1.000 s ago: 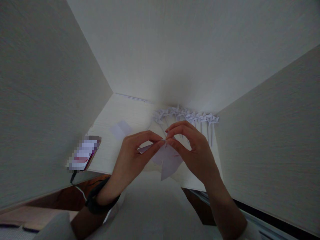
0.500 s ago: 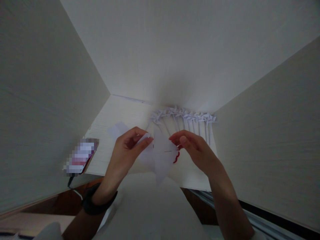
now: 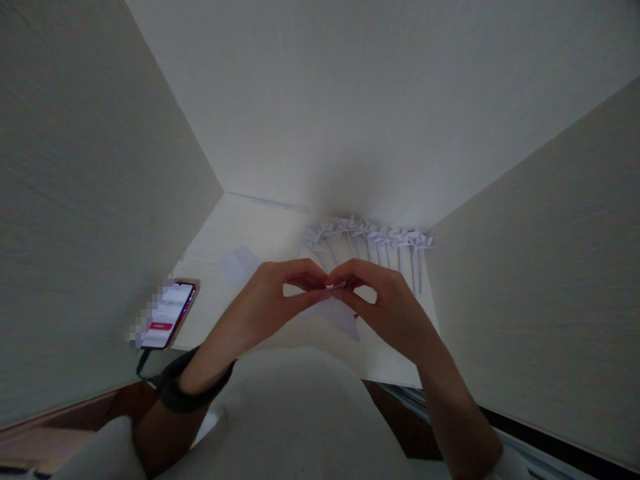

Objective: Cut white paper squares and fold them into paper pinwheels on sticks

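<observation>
My left hand (image 3: pixel 273 303) and my right hand (image 3: pixel 383 303) meet fingertip to fingertip above the desk, both pinching a folded piece of white paper (image 3: pixel 343 317). The paper hangs below the fingers, its lower corner pointing down and right, with a small red mark at its right edge. A dark band circles my left wrist. Behind my hands, a row of several white paper pinwheels on sticks (image 3: pixel 370 237) lies along the back of the pale desk (image 3: pixel 250 220).
A phone (image 3: pixel 167 315) with a lit screen and a dark cable rests at the desk's left front edge. A loose white paper sheet (image 3: pixel 239 262) lies left of centre. Pale partition walls close in on the left, back and right.
My hands were apart with the paper spread between them half a second ago; they have come together again, pinching the paper folded at their fingertips.
</observation>
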Tool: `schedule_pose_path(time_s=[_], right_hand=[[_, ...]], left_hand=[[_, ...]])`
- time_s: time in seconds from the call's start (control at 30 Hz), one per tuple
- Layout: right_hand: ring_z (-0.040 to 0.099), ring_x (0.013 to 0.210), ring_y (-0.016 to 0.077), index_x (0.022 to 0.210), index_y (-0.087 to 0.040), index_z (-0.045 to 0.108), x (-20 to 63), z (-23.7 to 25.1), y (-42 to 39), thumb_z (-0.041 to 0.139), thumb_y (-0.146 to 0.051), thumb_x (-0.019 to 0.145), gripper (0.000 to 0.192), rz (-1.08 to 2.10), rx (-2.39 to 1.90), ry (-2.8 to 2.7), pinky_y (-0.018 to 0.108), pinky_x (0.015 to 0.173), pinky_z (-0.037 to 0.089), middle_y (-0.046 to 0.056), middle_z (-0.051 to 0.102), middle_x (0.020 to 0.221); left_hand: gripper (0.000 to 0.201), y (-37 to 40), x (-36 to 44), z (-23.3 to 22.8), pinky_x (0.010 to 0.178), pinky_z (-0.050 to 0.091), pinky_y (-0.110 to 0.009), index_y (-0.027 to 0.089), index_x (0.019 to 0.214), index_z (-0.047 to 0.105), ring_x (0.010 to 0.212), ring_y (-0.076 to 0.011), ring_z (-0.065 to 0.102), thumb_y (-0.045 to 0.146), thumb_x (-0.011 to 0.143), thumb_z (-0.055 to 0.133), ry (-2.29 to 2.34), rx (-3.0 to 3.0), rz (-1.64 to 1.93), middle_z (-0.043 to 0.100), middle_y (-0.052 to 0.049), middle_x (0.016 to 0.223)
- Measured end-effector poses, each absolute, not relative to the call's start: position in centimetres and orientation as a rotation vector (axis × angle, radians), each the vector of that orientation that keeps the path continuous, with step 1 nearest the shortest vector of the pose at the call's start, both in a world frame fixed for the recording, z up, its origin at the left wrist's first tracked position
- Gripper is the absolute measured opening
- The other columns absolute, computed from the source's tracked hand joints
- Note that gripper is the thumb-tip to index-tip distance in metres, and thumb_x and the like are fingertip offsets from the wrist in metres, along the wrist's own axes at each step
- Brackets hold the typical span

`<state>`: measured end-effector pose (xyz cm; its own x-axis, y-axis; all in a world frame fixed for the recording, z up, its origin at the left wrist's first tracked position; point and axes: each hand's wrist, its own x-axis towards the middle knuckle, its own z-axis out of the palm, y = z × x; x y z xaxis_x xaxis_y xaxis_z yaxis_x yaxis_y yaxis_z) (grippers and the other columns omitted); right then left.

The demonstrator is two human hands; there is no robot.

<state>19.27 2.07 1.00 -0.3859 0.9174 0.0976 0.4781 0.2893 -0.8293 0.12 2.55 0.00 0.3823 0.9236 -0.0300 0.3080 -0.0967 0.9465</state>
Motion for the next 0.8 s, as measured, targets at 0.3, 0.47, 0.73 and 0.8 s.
schedule_pose_path(time_s=[0.3, 0.47, 0.73, 0.8], right_hand=[[0.061, 0.070, 0.0105, 0.077, -0.017, 0.064, 18.4, 1.6, 1.6, 0.064, -0.003, 0.080, 0.014, 0.705, -1.193, -1.899, 0.021, 0.066, 0.048, -0.001, 0.064, 0.073], [0.062, 0.084, 0.0170, 0.085, -0.014, 0.068, 18.7, 1.0, 1.4, 0.062, -0.007, 0.085, 0.009, 0.281, -0.971, -2.078, 0.030, 0.074, 0.050, 0.008, 0.067, 0.088], [0.062, 0.096, 0.0219, 0.094, -0.015, 0.069, 19.2, 1.1, 1.1, 0.062, -0.008, 0.085, 0.013, 0.029, -0.880, -2.163, 0.041, 0.089, 0.046, 0.012, 0.070, 0.103], [0.061, 0.099, 0.0203, 0.094, -0.015, 0.070, 19.2, 1.4, 1.1, 0.063, -0.011, 0.085, 0.012, 0.220, -0.950, -2.119, 0.037, 0.089, 0.047, 0.010, 0.068, 0.104]], left_hand=[[0.003, 2.1, 1.4, -0.5, 0.070, 0.051, -0.022, 0.018, 0.074, 0.068, 0.070, -0.0119, 0.066, 0.021, 0.075, 0.069, 1.072, 1.310, 0.934, 0.071, 0.003, 0.071], [0.006, 2.0, 1.6, -0.5, 0.063, 0.049, -0.017, 0.019, 0.069, 0.071, 0.062, -0.0082, 0.063, 0.019, 0.075, 0.070, 0.992, 1.127, 0.998, 0.070, 0.005, 0.065], [0.004, 1.6, 1.8, -0.6, 0.056, 0.046, -0.015, 0.022, 0.070, 0.073, 0.059, -0.0067, 0.062, 0.020, 0.073, 0.074, 0.954, 0.955, 1.006, 0.072, 0.006, 0.067], [0.005, 1.5, 1.8, -0.5, 0.055, 0.046, -0.015, 0.022, 0.069, 0.073, 0.058, -0.0067, 0.062, 0.021, 0.074, 0.073, 0.990, 1.000, 1.003, 0.072, 0.006, 0.066]])
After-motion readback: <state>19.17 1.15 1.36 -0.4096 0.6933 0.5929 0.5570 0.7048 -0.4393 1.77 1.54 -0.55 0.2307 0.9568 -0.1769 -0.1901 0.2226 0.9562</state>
